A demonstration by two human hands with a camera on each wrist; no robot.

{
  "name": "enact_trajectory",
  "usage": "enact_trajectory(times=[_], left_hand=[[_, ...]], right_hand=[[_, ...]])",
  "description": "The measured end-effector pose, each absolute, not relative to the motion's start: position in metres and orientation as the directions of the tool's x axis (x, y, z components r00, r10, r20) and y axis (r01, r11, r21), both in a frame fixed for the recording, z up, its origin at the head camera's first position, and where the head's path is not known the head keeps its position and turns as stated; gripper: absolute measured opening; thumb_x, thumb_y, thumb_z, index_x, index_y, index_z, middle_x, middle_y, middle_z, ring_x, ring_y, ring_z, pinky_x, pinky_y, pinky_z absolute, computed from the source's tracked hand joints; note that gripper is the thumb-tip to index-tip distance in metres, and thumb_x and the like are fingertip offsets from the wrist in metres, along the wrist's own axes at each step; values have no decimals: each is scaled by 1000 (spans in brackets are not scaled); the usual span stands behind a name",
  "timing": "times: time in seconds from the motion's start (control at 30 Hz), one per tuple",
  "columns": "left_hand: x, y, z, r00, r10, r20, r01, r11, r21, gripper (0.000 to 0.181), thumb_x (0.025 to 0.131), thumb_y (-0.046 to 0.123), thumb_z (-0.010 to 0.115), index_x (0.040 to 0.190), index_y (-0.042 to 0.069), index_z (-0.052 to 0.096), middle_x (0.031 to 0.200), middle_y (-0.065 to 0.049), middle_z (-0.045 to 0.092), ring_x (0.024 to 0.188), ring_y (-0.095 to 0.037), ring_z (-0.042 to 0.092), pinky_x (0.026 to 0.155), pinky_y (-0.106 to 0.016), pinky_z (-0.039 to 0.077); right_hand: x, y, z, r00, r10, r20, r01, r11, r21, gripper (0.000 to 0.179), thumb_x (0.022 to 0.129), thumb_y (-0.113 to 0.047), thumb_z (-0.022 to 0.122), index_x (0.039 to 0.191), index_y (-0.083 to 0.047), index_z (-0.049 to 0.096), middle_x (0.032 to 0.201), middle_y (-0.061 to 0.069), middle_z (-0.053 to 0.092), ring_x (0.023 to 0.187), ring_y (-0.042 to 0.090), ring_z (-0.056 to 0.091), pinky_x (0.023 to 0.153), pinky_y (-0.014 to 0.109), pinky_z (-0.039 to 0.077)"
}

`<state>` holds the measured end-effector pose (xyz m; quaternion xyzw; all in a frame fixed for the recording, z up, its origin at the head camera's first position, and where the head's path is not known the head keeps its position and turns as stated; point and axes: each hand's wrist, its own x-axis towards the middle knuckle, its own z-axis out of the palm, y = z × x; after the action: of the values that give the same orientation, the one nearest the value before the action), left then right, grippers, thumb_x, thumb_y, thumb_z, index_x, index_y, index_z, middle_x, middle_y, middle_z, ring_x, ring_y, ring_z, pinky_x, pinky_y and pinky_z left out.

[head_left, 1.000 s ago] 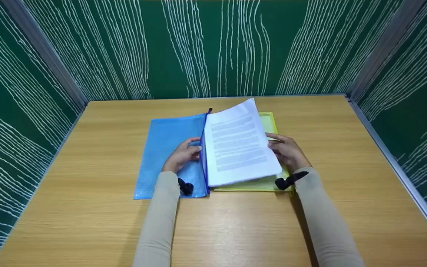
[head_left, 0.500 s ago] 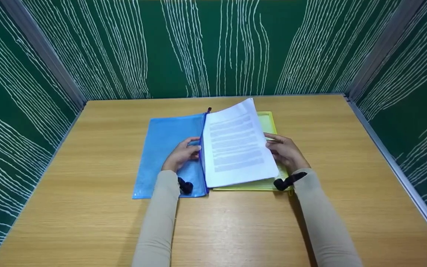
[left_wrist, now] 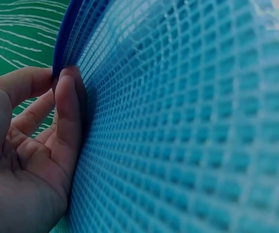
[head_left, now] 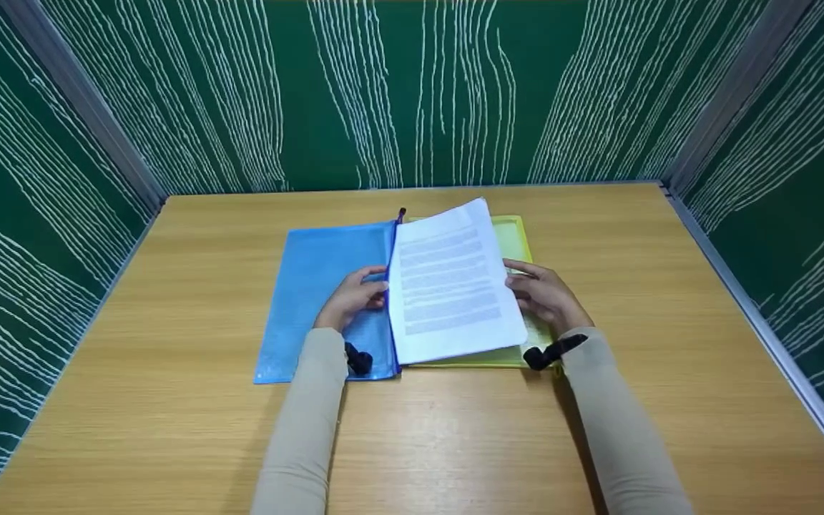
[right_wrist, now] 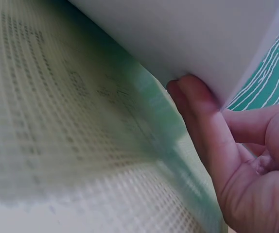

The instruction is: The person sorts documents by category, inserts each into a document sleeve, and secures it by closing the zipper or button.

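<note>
A printed paper document (head_left: 448,286) spans the gap between a person's two hands at the middle of a wooden bench (head_left: 440,443), its text face up. The document lies toward nine o'clock from the fingers (right_wrist: 212,131) of the right hand (head_left: 550,295), which grip its edge on the three-o'clock side, and its long axis runs from between eleven and twelve down to between five and six. The right hand is the nearer, being on the paper itself; across from it, the left hand (head_left: 353,297) pinches the dark-blue edge of a blue mesh zip pouch (head_left: 297,286), right beside the document's nine-o'clock border. Whether that border sits inside the pouch or only against its rim cannot be told. The document is white, with rows of print in blocks, gently bowed, its one-o'clock corner raised and its five-o'clock corner rounded; the number of sheets cannot be made out. Underneath, a yellow-edged mesh pouch (head_left: 516,243) rests on the bench, showing past the paper on the three-o'clock side, lines of print faintly visible through its weave in the right wrist view. Green panels (head_left: 312,107) streaked with white lines stand at twelve o'clock beyond.
</note>
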<state>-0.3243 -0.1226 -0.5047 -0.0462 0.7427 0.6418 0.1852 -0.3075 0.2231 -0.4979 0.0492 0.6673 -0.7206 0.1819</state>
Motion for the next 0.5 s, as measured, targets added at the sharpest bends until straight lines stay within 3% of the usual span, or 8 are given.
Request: enact_trajectory(times=[0.5], left_hand=[[-326, -118, -505, -916, 154, -371, -347, 163, 923, 44, 95, 14, 57, 139, 17, 50, 100, -8, 64, 79, -14, 62, 69, -23, 54]], right_hand=[[-305, 212, -501, -921, -220, -322, 338, -38, -940, 53, 98, -3, 50, 149, -9, 36, 104, 0, 65, 87, 12, 68, 73, 24, 57]])
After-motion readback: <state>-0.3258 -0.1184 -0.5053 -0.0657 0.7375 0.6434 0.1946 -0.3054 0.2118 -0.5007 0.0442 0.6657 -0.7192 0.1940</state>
